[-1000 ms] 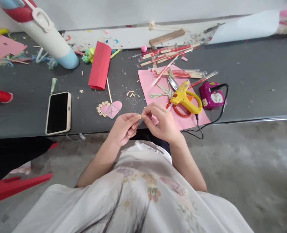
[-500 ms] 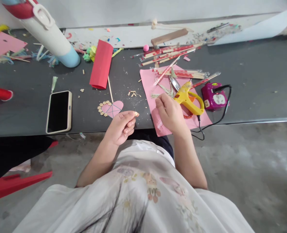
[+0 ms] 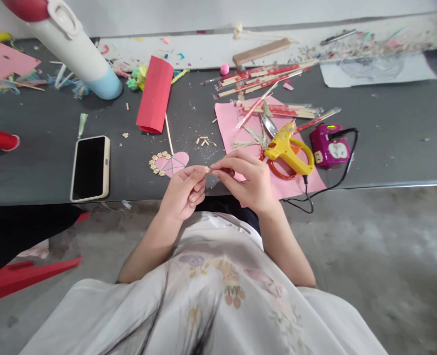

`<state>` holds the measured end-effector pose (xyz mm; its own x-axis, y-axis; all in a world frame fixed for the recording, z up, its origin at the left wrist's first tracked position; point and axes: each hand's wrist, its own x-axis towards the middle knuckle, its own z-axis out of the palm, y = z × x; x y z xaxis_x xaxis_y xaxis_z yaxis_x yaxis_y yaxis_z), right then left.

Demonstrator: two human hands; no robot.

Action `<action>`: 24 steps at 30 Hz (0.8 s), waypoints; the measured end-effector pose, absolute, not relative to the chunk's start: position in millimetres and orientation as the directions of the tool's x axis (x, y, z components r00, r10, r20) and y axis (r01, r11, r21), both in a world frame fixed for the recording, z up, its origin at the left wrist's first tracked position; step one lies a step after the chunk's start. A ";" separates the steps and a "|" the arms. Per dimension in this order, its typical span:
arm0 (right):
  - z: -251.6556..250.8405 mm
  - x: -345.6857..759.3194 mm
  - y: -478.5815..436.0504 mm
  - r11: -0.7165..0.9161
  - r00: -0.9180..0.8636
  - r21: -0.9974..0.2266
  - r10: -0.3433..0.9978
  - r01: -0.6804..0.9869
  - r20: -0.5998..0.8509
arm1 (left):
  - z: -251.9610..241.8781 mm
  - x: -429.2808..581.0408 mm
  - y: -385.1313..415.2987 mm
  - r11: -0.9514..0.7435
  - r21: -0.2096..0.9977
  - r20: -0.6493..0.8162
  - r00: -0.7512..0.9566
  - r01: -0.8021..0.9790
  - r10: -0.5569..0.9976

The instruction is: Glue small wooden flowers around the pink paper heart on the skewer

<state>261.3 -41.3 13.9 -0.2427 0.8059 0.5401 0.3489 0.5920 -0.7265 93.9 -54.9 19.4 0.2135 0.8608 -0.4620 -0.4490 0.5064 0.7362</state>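
My left hand (image 3: 185,191) pinches a tiny pale wooden piece (image 3: 206,169) between thumb and finger, close to the table's front edge. From the right, my right hand (image 3: 246,177) meets it, thumb and fingertips pinched at the same piece; whether they hold anything of their own is too small to tell. Just beyond my left hand lies a pink paper heart (image 3: 172,164) on a stick, crossed by dark threads, with small wooden flower shapes (image 3: 154,165) along its left rim. Short cut stick bits (image 3: 203,141) lie scattered ahead of my hands.
A yellow glue gun (image 3: 288,152) rests on pink paper (image 3: 226,121), its cord running to a purple power box (image 3: 328,147). Wrapped chopsticks (image 3: 257,81) lie behind. Leftward are a red folded paper (image 3: 155,93), a phone (image 3: 89,167), a bottle (image 3: 81,54) and a red thread spool (image 3: 0,139).
My right hand has moved left from beside the glue gun tip to the small wooden piece in my left hand. The glue gun and heart stay in place on the table.
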 end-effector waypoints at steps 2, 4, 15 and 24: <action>15.6 260.4 -42.0 0.611 -0.251 -0.712 0.792 0.347 0.557 | 20.3 94.7 -56.3 0.500 0.752 -0.458 0.205 -0.429 0.865; 15.6 259.9 -42.3 0.620 -0.259 -0.704 0.784 0.346 0.564 | 21.3 95.4 -57.3 0.499 0.761 -0.454 0.211 -0.414 0.866; 18.6 265.1 -41.9 0.707 -0.364 -0.593 0.707 0.386 0.606 | 21.0 95.5 -58.5 0.514 0.753 -0.448 0.251 -0.410 0.858; 19.6 266.2 -40.8 0.668 -0.373 -0.649 0.743 0.365 0.555 | 26.2 97.7 -59.1 0.587 0.694 -0.486 0.332 -0.416 0.809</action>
